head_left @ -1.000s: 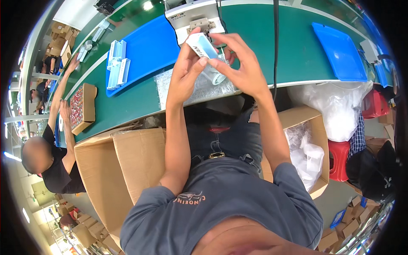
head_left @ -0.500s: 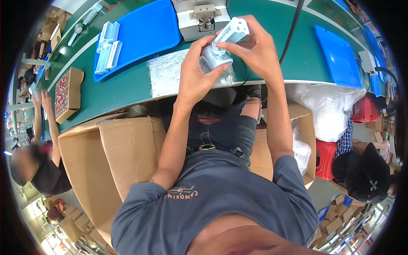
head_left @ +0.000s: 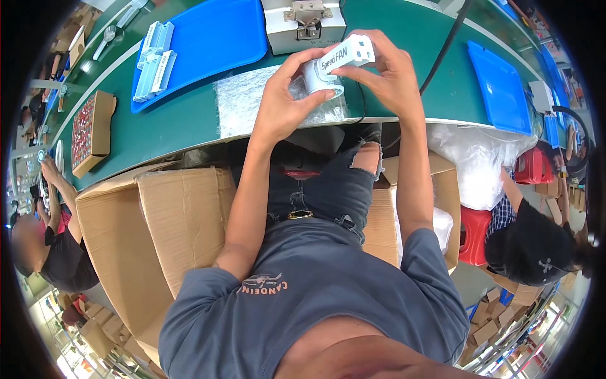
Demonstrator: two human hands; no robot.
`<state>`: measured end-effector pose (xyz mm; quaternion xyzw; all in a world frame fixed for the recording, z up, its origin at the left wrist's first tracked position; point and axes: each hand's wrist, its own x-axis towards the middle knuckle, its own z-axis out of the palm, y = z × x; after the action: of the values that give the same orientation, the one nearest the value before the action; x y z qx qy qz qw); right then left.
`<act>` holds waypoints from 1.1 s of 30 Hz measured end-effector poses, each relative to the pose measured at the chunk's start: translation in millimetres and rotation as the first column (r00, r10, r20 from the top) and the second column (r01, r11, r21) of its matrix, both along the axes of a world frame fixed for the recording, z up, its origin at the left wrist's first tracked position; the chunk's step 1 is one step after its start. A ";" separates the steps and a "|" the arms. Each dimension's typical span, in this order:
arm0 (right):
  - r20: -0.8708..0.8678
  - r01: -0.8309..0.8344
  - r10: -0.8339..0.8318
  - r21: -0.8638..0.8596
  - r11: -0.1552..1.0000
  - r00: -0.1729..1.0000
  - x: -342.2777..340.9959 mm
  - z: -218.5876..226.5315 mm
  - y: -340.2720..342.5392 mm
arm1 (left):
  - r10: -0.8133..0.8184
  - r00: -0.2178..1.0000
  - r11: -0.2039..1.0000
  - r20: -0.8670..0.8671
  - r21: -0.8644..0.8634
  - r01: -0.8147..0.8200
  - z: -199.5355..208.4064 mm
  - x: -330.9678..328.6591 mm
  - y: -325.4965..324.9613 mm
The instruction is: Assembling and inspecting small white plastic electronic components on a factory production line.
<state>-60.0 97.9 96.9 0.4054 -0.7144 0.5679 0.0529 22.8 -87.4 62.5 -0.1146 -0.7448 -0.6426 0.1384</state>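
Above the near edge of the green bench, both my hands hold a pale blue plastic fan casing. It has a round, ring-shaped body and a square-ended handle part with dark print, tilted up to the right. My left hand is closed around the round body, thumb at its lower rim. My right hand grips the handle part between thumb and fingers. Beneath the casing lies a sheet of clear bubble wrap. A grey-white machine with a metal clamp fixture stands just beyond my hands.
At left, a blue tray carries several pale blue casing parts. Left of it sits a carton of small red parts. Another blue tray lies right. Open cardboard boxes flank my legs. Co-workers sit on both sides.
My hands and the casing stay almost in place, with the casing turned slightly and its print facing up more. The view has shifted a little. The right-hand co-worker's arm now reaches toward the bench.
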 end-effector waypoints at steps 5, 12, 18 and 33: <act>0.058 0.005 -0.003 -0.033 0.999 0.998 -2.2 -2.0 -1.5 | 0.048 0.998 0.996 -0.039 -0.070 -0.050 -1.7 1.0 2.5; 0.104 0.021 -0.014 -0.067 0.998 0.994 -1.7 -4.1 -3.5 | 0.173 0.976 0.967 -0.132 -0.163 -0.194 1.3 -3.6 10.0; -0.244 0.393 -0.425 -0.171 0.903 0.872 42.7 0.1 -3.2 | 0.279 0.960 0.960 -0.029 0.013 -0.279 -1.0 -4.1 18.5; -0.379 0.511 -0.515 -0.119 0.851 0.769 44.5 2.9 -11.9 | 0.246 0.966 0.930 0.078 0.261 -0.258 -2.3 -8.3 19.1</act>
<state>-15.5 86.0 99.8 0.3014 -0.7691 0.4406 0.3515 14.5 -68.3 60.1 0.0160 -0.6622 -0.7170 0.2173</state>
